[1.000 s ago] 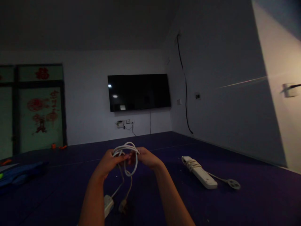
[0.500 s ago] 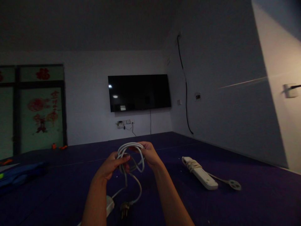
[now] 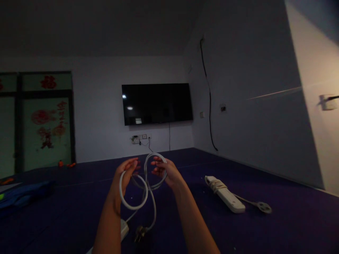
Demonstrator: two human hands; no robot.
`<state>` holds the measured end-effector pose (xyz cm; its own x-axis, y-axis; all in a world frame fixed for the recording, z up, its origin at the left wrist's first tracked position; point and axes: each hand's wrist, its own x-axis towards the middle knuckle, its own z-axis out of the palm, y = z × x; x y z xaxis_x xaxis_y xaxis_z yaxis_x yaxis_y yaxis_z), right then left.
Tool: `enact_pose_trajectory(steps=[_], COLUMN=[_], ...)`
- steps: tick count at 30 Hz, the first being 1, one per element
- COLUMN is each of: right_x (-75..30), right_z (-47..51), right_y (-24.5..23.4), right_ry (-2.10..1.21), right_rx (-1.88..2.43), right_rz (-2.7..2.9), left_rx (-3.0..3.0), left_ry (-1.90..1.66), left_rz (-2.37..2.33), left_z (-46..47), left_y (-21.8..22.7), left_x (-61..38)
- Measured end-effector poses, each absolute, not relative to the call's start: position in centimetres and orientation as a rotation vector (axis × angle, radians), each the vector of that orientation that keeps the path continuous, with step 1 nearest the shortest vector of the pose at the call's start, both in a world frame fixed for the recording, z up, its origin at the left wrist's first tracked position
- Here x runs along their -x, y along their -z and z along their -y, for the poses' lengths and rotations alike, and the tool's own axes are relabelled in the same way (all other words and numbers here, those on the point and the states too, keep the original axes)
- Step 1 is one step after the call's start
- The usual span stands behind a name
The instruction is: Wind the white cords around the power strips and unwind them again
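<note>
A white power cord (image 3: 146, 199) hangs in two loose loops between my hands. My left hand (image 3: 126, 173) carries the left loop, its fingers curved and pointing inward. My right hand (image 3: 169, 172) has the other loop lying across it by the thumb, its fingertips slightly spread. Below them the cord's plug (image 3: 140, 233) dangles close to the purple surface with its prongs downward. Partly hidden behind my left forearm is the white power strip (image 3: 124, 228) at the cord's other end.
A second white power strip (image 3: 230, 200), its cord wrapped round one end, lies to the right with its plug (image 3: 264, 207) beside it. Blue cloth (image 3: 26, 195) lies at the left. Small orange items (image 3: 71, 164) sit near the door. A television (image 3: 157, 104) hangs on the far wall.
The bundled coil has opened into two separate loops. My left hand has shifted a little left and up, away from the right hand. The plug has turned slightly.
</note>
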<state>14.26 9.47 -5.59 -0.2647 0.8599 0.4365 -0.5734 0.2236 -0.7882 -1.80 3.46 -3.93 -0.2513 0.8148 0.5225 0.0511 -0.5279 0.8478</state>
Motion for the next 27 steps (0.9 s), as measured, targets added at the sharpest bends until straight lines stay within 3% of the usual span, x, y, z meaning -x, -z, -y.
enact_pose_trajectory(steps=[9, 21, 27], right_x=[-15.6, -17.8, -18.3], right_z=[-10.9, -12.3, -11.8], right_y=[5.9, 6.8, 6.9], right_ry=[-1.095, -0.784, -0.680], right_rx=[0.538, 0.829, 0.929], right_rz=[1.157, 1.351, 1.514], left_rx=[-1.368, -1.293, -1.373], left_ry=[-1.748, -2.034, -2.105], left_rz=[-1.560, -0.754, -0.570], left_z=[-3.6, -1.7, -1.4], left_y=[4.5, 2.4, 2.2], left_x=[3.5, 1.5, 1.1])
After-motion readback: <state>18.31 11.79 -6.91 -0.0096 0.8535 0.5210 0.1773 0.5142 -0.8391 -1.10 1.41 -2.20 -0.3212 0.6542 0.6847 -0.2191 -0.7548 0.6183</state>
